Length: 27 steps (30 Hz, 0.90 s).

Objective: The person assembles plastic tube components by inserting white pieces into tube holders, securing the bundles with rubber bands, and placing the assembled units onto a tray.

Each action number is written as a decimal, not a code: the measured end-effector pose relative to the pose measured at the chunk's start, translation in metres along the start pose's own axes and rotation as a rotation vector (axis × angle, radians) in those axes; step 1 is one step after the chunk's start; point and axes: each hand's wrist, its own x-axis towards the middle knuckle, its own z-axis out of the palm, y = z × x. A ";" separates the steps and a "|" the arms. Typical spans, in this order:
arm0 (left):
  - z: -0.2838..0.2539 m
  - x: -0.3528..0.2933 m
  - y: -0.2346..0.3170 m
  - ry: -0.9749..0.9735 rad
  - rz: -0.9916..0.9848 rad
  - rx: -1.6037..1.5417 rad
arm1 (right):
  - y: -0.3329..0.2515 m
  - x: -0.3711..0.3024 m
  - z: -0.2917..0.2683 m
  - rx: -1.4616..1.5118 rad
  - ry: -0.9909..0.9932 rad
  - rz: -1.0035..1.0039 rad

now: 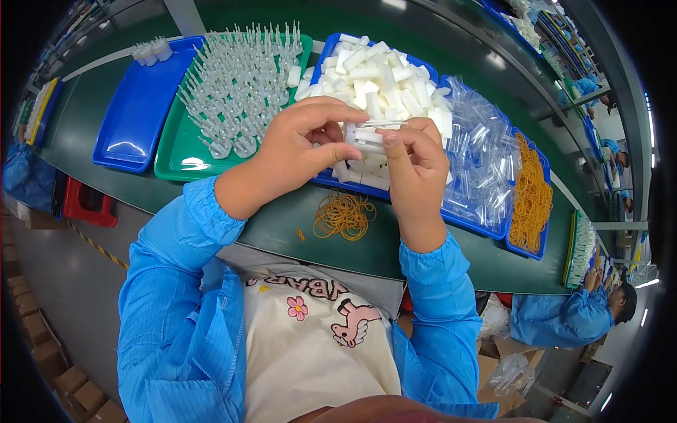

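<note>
Both hands meet over the blue tray [278, 185] side of the bench, in front of white foam pieces [388, 74]. Between them is a small white plastic piece [367, 137] with a round base and a thin stem. My left hand [300, 144] is closed on its base end, thumb below and forefinger above. The thumb and fingers of my right hand [417, 166] pinch its other end. Whether a foam piece or clear sleeve is also in my grip is hard to make out. A loose pile of rubber bands [344, 217] lies below my hands.
Left stand a green tray [169, 158] of upright white stemmed parts [236, 88] and a blue tray [127, 141] with several white pieces [151, 51]. Right are clear plastic tubes [479, 155] and a tray of rubber bands [532, 194]. A person in blue [560, 317] works farther right.
</note>
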 end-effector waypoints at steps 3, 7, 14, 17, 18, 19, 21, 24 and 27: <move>0.003 0.002 -0.008 0.052 0.018 -0.142 | 0.000 0.006 -0.006 -0.049 -0.022 -0.007; 0.004 0.008 -0.008 0.154 0.071 -0.328 | 0.012 0.024 -0.025 0.029 0.187 -0.002; -0.004 0.007 -0.012 0.221 0.077 -0.338 | 0.026 0.036 -0.045 -0.643 0.095 -0.206; -0.003 0.007 -0.013 0.220 0.106 -0.300 | 0.031 0.030 -0.037 -0.845 0.027 -0.228; -0.002 0.007 -0.013 0.217 0.096 -0.311 | 0.034 0.029 -0.037 -0.846 0.027 -0.230; -0.003 0.007 -0.013 0.216 0.086 -0.319 | 0.037 0.030 -0.038 -0.819 0.016 -0.239; -0.004 0.006 -0.012 0.212 0.084 -0.311 | 0.039 0.032 -0.039 -0.792 0.003 -0.252; -0.004 0.006 -0.011 0.203 0.080 -0.286 | 0.028 0.033 -0.039 -0.703 0.052 -0.243; -0.001 0.007 -0.005 0.221 0.059 -0.313 | 0.020 0.032 -0.036 -0.501 0.139 -0.158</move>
